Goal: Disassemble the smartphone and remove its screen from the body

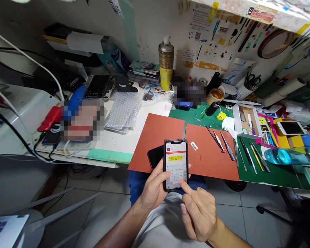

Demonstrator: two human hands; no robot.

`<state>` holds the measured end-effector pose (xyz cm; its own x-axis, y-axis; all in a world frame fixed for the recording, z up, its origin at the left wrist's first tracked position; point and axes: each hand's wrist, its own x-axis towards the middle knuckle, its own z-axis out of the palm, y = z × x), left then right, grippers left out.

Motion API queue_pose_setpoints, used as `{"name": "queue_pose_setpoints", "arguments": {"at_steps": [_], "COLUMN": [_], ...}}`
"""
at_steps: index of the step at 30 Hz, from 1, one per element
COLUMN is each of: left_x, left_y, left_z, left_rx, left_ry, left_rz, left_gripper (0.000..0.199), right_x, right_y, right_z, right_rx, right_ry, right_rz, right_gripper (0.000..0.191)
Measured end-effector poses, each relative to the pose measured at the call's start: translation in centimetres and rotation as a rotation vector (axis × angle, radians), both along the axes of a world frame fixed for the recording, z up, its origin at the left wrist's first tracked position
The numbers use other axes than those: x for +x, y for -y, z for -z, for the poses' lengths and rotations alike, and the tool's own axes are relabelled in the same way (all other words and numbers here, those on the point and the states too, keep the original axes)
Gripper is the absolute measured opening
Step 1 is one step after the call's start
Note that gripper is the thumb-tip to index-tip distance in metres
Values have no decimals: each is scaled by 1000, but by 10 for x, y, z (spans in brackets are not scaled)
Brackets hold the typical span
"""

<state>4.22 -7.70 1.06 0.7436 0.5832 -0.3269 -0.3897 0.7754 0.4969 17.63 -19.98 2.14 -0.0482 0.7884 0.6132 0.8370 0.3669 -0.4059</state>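
A black-framed smartphone [176,160] is upright in my left hand [155,186], whose fingers wrap its sides while the thumb lies over the lower screen. Its lit screen shows a chat page with a yellow message bubble and a keypad below. My right hand [200,210] holds nothing; the index finger reaches out to the keypad and the other fingers curl loosely. Behind the smartphone, partly hidden, a second dark phone [155,156] lies on the left brown mat [155,134]. A small silvery piece [194,146] rests on the right brown mat [209,165].
Tweezers [216,139] and several slim tools lie at the right, beside a blue water bottle [291,155]. A yellow spray can [166,63] stands against the wall. Bubble wrap [124,108] and a red pouch [50,118] are to the left.
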Motion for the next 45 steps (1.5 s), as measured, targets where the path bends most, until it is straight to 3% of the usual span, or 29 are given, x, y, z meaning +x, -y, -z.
{"name": "queue_pose_setpoints", "arguments": {"at_steps": [6,17,31,39,45], "left_x": [-3,0,0,0,0], "left_y": [0,-1,2,0,-1], "left_z": [2,-1,1,2,0], "left_rx": [19,-4,51,85,93], "left_ry": [23,-21,19,-2,-16], "left_rz": [9,-9,34,29,21], "left_gripper": [65,52,75,69,68], "right_x": [0,0,-3,1,1], "right_y": [0,1,-27,-8,-4], "right_z": [1,0,-21,-10,-5], "right_rx": [-2,-6,-144,-24,-32], "right_ry": [-7,-3,120,36,45], "right_rz": [-11,-16,-3,-7,-5], "right_gripper": [21,22,29,21,21]}}
